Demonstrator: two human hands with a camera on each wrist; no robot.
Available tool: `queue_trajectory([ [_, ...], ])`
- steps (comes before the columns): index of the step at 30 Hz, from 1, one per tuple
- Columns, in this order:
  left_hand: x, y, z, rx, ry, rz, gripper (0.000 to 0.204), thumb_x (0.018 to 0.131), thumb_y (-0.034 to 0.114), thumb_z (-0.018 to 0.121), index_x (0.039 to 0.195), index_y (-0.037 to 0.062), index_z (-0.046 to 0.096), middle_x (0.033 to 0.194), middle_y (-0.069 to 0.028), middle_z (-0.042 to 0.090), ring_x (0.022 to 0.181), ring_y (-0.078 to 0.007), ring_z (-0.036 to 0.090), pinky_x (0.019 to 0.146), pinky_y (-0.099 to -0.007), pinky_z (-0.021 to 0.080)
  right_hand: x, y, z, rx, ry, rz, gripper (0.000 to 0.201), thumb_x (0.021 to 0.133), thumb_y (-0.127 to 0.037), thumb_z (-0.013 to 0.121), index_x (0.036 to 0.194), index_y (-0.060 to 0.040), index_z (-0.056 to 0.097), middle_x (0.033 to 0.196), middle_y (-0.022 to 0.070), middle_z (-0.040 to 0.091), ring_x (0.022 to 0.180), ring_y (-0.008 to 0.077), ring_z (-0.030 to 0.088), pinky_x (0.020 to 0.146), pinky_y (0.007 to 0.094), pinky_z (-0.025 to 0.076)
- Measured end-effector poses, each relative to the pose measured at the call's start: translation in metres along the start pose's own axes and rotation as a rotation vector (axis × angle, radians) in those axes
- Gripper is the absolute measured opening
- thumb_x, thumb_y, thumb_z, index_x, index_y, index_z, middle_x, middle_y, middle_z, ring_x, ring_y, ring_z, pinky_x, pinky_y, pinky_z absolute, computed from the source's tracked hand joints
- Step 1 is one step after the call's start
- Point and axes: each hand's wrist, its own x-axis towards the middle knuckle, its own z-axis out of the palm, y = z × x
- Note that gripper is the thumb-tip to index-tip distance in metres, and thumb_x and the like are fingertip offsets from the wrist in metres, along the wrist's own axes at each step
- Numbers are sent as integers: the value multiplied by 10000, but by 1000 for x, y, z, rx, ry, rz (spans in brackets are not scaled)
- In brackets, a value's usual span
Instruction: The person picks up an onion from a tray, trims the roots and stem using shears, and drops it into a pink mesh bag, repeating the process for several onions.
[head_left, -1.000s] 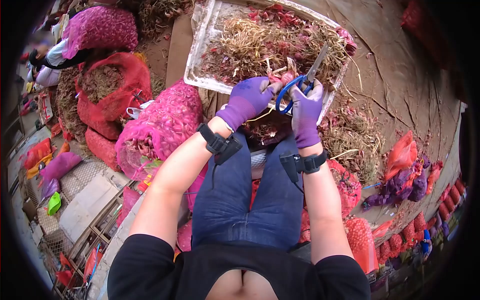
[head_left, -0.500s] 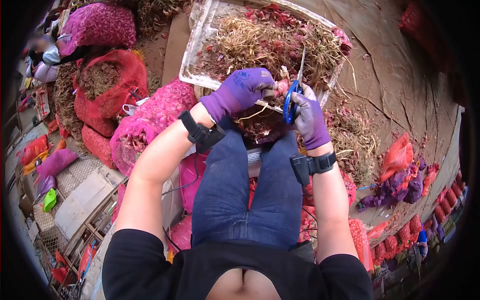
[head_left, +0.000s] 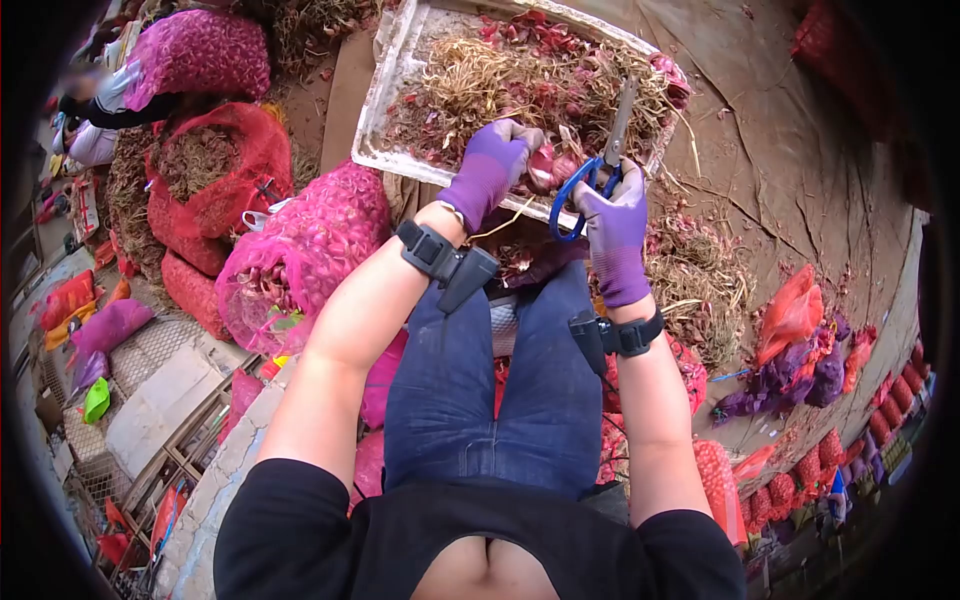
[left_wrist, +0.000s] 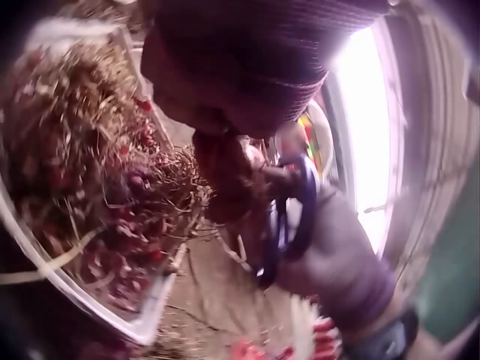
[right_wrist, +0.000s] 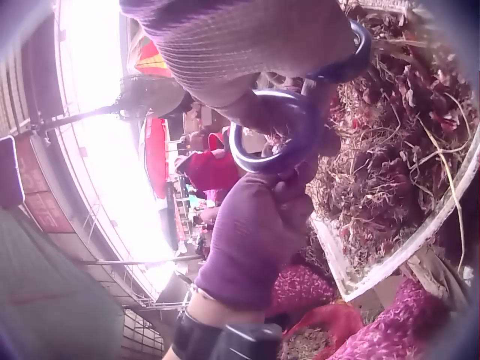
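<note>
The left hand, in a purple glove, pinches a reddish onion bulb at the near edge of the white tray. Blue-handled scissors are gripped by the gloved right hand, their blades pointing up and away over the tray. More reddish bulbs lie between the two hands, close to the scissors. In the right wrist view the fingers pass through the blue loops; the left wrist view is blurred, with the bulb dark beneath the left glove.
Dry stalks and red skins fill much of the tray. Pink mesh sacks of bulbs and an open red sack stand at left. Loose stalks lie on the ground at right. A person is at the far left.
The left hand first drew back from the right hand, then lowered slightly with its fingers turned differently. The scissors swung upright, then tilted right again, and more of the bulbs shows.
</note>
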Motion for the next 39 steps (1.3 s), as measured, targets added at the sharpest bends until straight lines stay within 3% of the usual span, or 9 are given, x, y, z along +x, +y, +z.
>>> queue_trajectory([
  [7,-4,7,-1,-503,-127,-228,237,911,271,591,966,44,549,708,24,524,584,-35,456,514,-192,384,-2,11,-3,116,30,-76,518,703,3,658,1167,13,427,949,43,521,847,106,529,761,226,458],
  [9,-8,11,0,-404,-118,-113,296,916,267,579,1078,23,537,816,-4,571,651,-39,491,580,-186,418,-1,10,-5,64,122,-99,524,698,5,656,1171,4,430,944,41,517,838,107,522,765,227,450],
  [12,-14,7,-6,-114,-489,261,309,894,102,567,1187,12,529,943,-26,612,798,-67,573,694,-225,486,-2,10,-7,-45,102,-139,519,687,-2,657,1162,-1,450,941,43,519,839,107,518,767,228,445],
  [16,-11,2,-2,-296,-408,-5,224,857,32,607,1079,1,604,960,-51,640,839,-101,617,722,-256,520,-3,14,-5,24,55,-100,519,684,-13,666,1159,13,457,949,48,528,838,109,527,756,227,452],
  [19,-17,2,-5,193,-140,509,84,874,21,569,913,-6,638,860,-53,643,732,-121,636,624,-248,518,-4,11,-3,110,58,-36,541,693,-13,667,1180,24,434,959,56,533,842,111,533,749,226,459],
  [23,-7,-8,2,50,-55,269,125,902,106,576,994,31,614,872,-17,615,791,-116,619,654,-237,508,-6,4,3,102,64,-51,553,712,-2,659,1199,30,399,961,68,535,850,111,538,752,219,461],
  [25,-7,-2,3,-443,19,-252,166,914,172,573,1014,43,604,847,-4,593,772,-119,599,649,-254,508,-9,-8,8,159,76,-57,525,716,3,656,1184,21,419,958,62,536,850,108,538,751,222,461],
  [33,-1,-8,-12,-676,-521,-153,460,876,261,630,1244,47,454,1007,-69,615,907,-196,627,819,-338,520,-3,0,2,-25,55,-329,433,717,20,656,1117,-23,494,995,44,555,898,111,550,819,251,450],
  [39,-16,-1,-8,-496,-388,-49,342,869,70,610,1186,27,488,1067,-90,614,935,-168,625,810,-286,525,2,-3,2,181,-107,-91,462,752,13,643,1163,-16,433,1109,75,551,994,125,543,856,244,449],
])
